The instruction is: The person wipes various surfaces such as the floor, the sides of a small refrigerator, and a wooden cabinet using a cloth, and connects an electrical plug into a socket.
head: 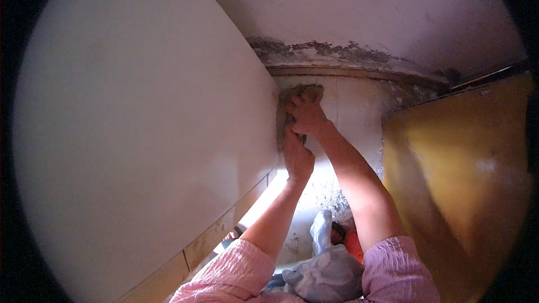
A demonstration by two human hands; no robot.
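Observation:
A dirty brownish-green cloth [313, 90] lies bunched on the pale tiled floor [358, 97], in the corner where the left wall meets the far wall. My right hand [308, 115] is on top of it, with the fingers curled into its folds. Nearer to me, my left hand [299, 158] grips the cloth's near part along the left wall. That hand covers some of the cloth, and its fingertips are partly hidden. Both arms reach forward close together.
A smooth pale wall [147, 113] with a tile skirting [210, 233] rises at left. Peeling, dark-stained plaster [337, 52] runs along the far wall's base. A yellow panel [454, 168] bounds the right. Grey-blue fabric [330, 275] and a red object [353, 244] show below, near a foot [231, 235].

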